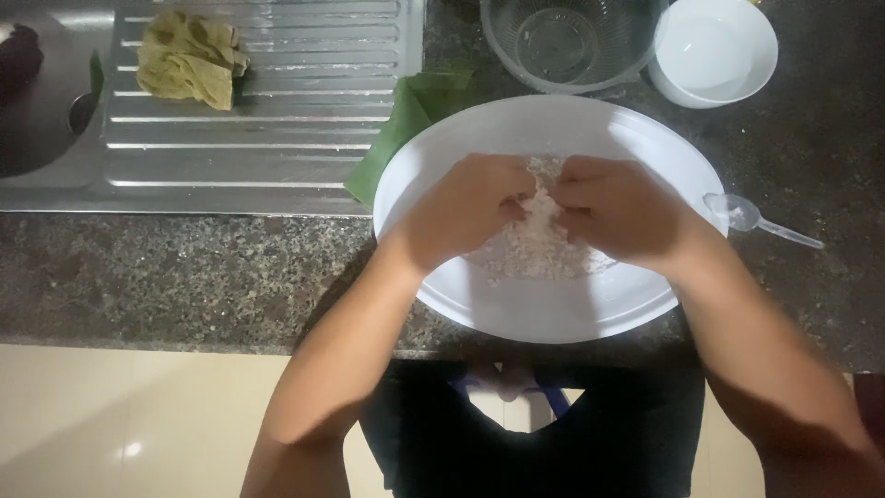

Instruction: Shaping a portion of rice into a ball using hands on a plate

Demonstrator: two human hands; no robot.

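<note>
Hands (544, 207) in crumbs — spoon (751, 219), leaf (406, 124) beside

A crumpled yellow cloth (189, 57) lies on the steel draining board (277, 120), far left. A clear glass bowl (567, 41), small white bowl (714, 51), green leaf (401, 134) and plastic spoon (751, 219) sit on the speckled worktop (166, 277).

Head camera, steep downward, close over counter (184, 277).

Both forearms are bare to the elbow, with no sleeves, rings, watch or bracelets showing on the left hand (466, 207) or the right hand (616, 207). Dark clothing covers the torso below.
</note>
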